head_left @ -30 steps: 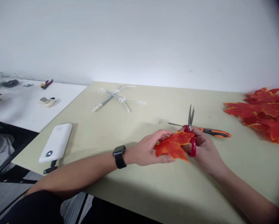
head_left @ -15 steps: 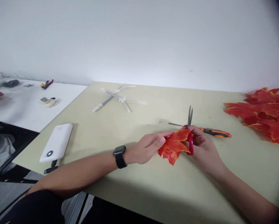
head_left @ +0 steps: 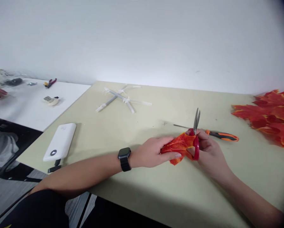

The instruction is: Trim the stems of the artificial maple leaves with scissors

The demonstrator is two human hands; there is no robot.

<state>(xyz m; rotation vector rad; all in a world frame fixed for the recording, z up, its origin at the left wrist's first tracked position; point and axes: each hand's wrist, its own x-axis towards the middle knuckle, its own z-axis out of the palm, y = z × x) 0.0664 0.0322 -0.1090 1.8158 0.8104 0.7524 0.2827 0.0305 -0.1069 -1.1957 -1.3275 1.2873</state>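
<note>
- The left hand [head_left: 153,152] is clamped on a red-orange leaf [head_left: 177,145], right of centre in the lower half.
- The right hand [head_left: 210,152] grips the scissors [head_left: 197,148], blades upward and slightly apart.
- A screwdriver [head_left: 224,136] lies behind it on the worktop [head_left: 142,190].
- More leaves [head_left: 272,117] are heaped at the right edge.
</note>
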